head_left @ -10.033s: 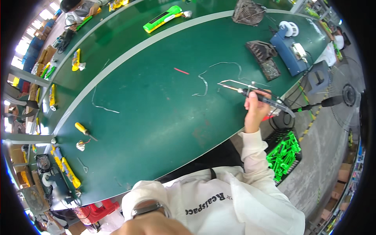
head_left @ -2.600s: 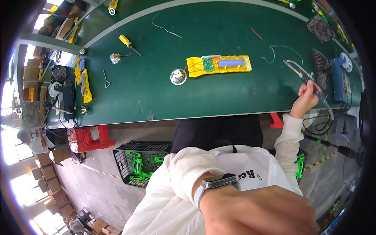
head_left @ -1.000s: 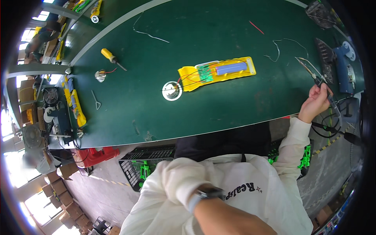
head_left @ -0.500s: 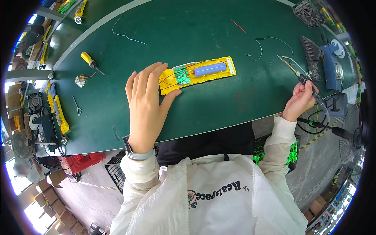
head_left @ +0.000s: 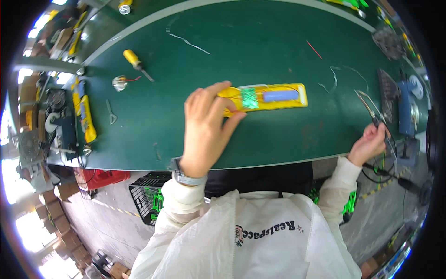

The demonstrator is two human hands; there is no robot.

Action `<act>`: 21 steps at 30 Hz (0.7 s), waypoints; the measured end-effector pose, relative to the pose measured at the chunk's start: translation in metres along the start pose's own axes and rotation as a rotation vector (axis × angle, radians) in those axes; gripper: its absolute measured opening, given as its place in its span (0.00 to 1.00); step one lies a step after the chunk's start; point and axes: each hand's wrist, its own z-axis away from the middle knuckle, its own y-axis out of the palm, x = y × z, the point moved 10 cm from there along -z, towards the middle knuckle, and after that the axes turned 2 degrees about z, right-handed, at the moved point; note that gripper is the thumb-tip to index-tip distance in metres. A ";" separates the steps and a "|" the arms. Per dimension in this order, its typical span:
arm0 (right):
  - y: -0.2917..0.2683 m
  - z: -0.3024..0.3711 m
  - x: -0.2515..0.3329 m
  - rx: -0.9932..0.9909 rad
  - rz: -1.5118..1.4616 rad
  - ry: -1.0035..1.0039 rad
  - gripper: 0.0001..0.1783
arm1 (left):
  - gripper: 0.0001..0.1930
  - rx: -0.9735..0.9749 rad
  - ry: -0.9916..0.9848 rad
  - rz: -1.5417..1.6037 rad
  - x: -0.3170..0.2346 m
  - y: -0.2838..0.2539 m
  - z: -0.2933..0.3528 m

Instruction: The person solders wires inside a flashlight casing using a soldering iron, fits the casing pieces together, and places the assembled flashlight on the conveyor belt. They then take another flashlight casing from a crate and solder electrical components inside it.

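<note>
A long yellow casing [head_left: 278,104] lies on the green bench in front of me. In it sit a green circuit board [head_left: 250,98] and a blue-purple cylindrical battery [head_left: 280,96]. My left hand [head_left: 204,123] is closed round the casing's left end, fingers along the far side and thumb at the near side. That end is partly hidden under the fingers. At the bench's right side my right hand [head_left: 368,145] holds a soldering iron [head_left: 373,115] with a thin metal tube beside its tip. The iron points up and away, apart from the casing.
To the left lie a yellow-handled screwdriver [head_left: 133,58], a lamp reflector [head_left: 119,83] with a red wire, and a metal hook tool [head_left: 111,116]. Loose solder wire [head_left: 188,43] and a short red wire [head_left: 314,49] lie farther back. A blue soldering station [head_left: 409,107] stands right.
The whole view has turned and shifted, so the bench things appear farther right. My left fingers have curled in closer round the casing's end. My right hand still holds the soldering iron.
</note>
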 end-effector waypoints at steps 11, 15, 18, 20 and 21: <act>0.003 -0.025 -0.003 0.085 0.039 -0.037 0.13 | 0.13 -0.252 0.021 0.036 -0.024 -0.045 0.083; 0.007 -0.036 -0.010 0.132 -0.004 0.026 0.16 | 0.12 -0.440 -0.184 0.161 0.019 -0.052 0.220; -0.003 -0.054 -0.024 0.086 -0.005 0.086 0.17 | 0.08 -0.556 -0.891 0.183 0.122 -0.005 0.393; -0.009 -0.072 -0.034 0.118 -0.031 0.116 0.17 | 0.05 -0.594 -1.220 0.128 0.167 0.034 0.526; -0.011 -0.085 -0.039 0.149 -0.046 0.137 0.17 | 0.05 -0.529 -1.335 0.048 0.181 0.055 0.587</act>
